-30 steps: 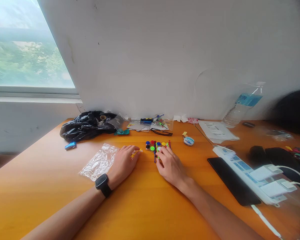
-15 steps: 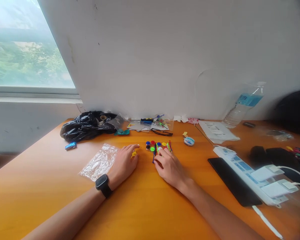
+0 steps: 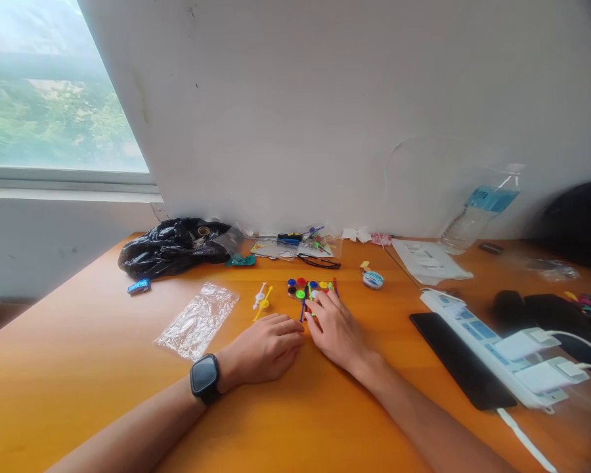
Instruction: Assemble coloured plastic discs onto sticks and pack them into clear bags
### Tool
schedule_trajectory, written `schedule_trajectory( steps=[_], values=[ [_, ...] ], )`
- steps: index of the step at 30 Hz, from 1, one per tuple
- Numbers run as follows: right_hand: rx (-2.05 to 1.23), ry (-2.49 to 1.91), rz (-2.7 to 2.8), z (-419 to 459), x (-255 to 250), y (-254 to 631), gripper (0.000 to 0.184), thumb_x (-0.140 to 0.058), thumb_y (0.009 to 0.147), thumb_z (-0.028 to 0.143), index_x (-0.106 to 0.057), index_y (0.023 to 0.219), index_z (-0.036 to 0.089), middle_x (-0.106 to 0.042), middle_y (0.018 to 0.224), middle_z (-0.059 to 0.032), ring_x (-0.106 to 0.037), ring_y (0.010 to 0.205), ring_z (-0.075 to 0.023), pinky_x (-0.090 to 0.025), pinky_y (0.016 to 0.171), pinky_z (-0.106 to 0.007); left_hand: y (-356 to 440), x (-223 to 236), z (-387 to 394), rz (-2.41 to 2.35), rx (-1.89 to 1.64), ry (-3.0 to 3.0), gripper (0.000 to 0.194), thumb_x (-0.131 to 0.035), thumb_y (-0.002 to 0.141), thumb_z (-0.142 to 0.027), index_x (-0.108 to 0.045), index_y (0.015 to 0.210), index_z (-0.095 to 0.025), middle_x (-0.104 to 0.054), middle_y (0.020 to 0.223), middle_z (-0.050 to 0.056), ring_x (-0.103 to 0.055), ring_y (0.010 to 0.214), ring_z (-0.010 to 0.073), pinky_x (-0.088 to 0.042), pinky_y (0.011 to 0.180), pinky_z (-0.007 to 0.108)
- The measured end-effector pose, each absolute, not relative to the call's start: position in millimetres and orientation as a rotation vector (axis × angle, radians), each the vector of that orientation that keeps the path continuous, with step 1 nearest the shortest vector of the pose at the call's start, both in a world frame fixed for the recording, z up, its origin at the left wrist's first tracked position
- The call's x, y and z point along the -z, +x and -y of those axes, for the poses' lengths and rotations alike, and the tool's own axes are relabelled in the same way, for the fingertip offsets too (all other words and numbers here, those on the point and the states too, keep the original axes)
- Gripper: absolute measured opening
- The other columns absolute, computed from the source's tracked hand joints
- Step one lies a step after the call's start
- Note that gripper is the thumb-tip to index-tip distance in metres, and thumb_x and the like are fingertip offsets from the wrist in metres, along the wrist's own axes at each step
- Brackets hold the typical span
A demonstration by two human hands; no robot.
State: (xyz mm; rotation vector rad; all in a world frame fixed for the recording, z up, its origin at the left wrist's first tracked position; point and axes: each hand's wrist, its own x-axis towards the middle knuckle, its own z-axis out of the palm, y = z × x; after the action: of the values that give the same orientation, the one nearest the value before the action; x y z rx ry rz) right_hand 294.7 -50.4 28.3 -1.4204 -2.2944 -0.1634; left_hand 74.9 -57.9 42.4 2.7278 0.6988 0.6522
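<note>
My left hand (image 3: 268,346), a black watch on its wrist, lies over the table with its fingers reaching right, loosely bent. Their tips are near the lower end of a blue plastic stick (image 3: 303,310); the thumb is hidden. My right hand (image 3: 335,330) is closed over a bunch of coloured plastic sticks (image 3: 335,286), partly covering them. Small round pieces in several colours, among them a green one (image 3: 300,295) and a red one (image 3: 301,282), sit just behind. Left of them lie a yellow stick with a disc (image 3: 264,304) and a white one (image 3: 259,295).
A clear plastic bag (image 3: 199,320) lies left of my hands. Behind are a black bag (image 3: 172,249), a blue packet (image 3: 138,287) and black cable ties (image 3: 320,263). A round white case (image 3: 373,280), black tablet (image 3: 460,358), power strip (image 3: 482,341) and bottle (image 3: 475,217) stand right.
My left hand has let go of the yellow stick, leaving it beside the white one, and moved right and nearer to me. My right hand stays over the sticks; the blue stick has tilted.
</note>
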Motion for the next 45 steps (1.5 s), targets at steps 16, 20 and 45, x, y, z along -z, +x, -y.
schedule_trajectory(
  steps=[16, 20, 45],
  values=[
    [0.164, -1.360, 2.306, 49, -28, 295, 0.015, -0.056, 0.102, 0.014, -0.068, 0.096, 0.019, -0.065, 0.102, -0.0093, -0.055, 0.101, -0.0278, -0.051, 0.091, -0.044, 73, -38, 50, -0.970, -0.807, 2.638, 0.027, -0.062, 0.095, -0.018, -0.064, 0.120, -0.027, -0.067, 0.134, 0.010, -0.062, 0.125, 0.0292, -0.054, 0.107, 0.048],
    [0.140, -1.350, 2.303, 48, -28, 294, 0.014, -0.058, 0.101, 0.011, -0.068, 0.095, 0.020, -0.066, 0.101, -0.0087, -0.057, 0.101, -0.0275, -0.052, 0.093, -0.044, 73, -41, 50, -1.024, -0.818, 2.632, 0.019, -0.059, 0.098, -0.020, -0.066, 0.114, -0.026, -0.070, 0.125, 0.010, -0.064, 0.117, 0.0289, -0.055, 0.102, 0.049],
    [-0.178, -1.272, 1.966, 52, -35, 295, 0.011, -0.051, 0.101, 0.019, -0.055, 0.093, 0.025, -0.068, 0.078, -0.0001, -0.067, 0.071, -0.0189, -0.051, 0.069, -0.028, 70, -39, 48, -1.322, -0.839, 2.692, 0.023, -0.064, 0.095, -0.026, -0.063, 0.118, -0.026, -0.061, 0.142, 0.013, -0.041, 0.150, 0.0411, -0.044, 0.117, 0.066]
  ],
)
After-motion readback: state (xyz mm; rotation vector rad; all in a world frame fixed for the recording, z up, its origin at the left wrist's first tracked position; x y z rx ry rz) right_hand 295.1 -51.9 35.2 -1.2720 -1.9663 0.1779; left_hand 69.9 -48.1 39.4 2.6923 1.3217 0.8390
